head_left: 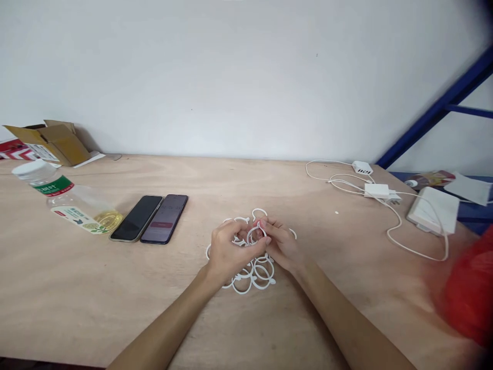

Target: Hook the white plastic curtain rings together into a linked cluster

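Between my two hands is a white plastic ring (250,236), raised a little above the table. My left hand (228,247) is closed, its thumb and fingers gripping the ring from the left. From the other side my right hand (282,242) pinches the ring near its upper right, where a bit of red shows by the fingertips. Beneath and around both hands lies a loose cluster of several similar white rings (242,293), some overlapping, with small flat tabs on them. My hands partly hide the cluster.
Left of the hands lie two phones (165,221), (137,218) beside a clear bottle (73,210) with yellow liquid. An open cardboard box (63,144) stands at the back left. White cables and a charger (376,191) spread over the right, near a white box (433,210) and something red (472,288).
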Demonstrator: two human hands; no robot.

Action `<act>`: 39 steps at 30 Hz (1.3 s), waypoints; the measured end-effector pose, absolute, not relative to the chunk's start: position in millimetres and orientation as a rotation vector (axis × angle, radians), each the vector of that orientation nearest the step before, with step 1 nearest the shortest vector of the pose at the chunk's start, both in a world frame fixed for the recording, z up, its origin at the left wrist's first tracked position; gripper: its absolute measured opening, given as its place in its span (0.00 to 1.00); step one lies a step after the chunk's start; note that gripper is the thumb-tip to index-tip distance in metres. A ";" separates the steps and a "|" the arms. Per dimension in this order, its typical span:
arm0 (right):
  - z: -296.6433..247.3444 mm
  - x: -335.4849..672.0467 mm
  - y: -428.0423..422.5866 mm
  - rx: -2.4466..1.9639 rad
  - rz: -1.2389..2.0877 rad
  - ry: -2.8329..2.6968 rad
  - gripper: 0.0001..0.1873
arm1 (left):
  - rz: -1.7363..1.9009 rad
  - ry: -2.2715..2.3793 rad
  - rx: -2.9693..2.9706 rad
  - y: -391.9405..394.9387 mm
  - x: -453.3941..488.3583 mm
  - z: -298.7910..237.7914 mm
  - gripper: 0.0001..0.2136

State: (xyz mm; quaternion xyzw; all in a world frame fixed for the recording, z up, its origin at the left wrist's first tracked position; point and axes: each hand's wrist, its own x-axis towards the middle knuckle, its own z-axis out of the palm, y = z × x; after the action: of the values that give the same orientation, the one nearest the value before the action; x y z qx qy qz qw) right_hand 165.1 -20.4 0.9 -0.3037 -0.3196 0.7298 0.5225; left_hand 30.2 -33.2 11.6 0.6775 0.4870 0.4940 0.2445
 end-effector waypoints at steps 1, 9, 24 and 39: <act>1.8 164.9 -21.2 -0.728 1.746 -0.768 0.12 | 1.367 1.322 1.853 -34.3 30.8 12.2 0.09; 4.7 166.1 -22.4 -0.802 1.718 -0.846 0.12 | 1.364 1.298 1.920 -34.3 29.6 14.7 0.06; -0.7 183.8 -17.6 -1.338 0.967 -1.681 0.11 | 0.957 1.297 2.292 -11.8 -2.0 7.0 0.15; -13.9 254.8 -81.8 -1.978 0.144 -1.984 0.30 | 0.339 1.589 2.868 -81.9 -96.4 -38.8 0.34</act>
State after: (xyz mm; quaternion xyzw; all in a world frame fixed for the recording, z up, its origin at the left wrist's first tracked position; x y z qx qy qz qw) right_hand 254.8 -81.8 -13.9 -0.6951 -0.6974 0.0505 0.1673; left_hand -96.4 -81.9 -38.8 0.8675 0.4806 0.1025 -0.0770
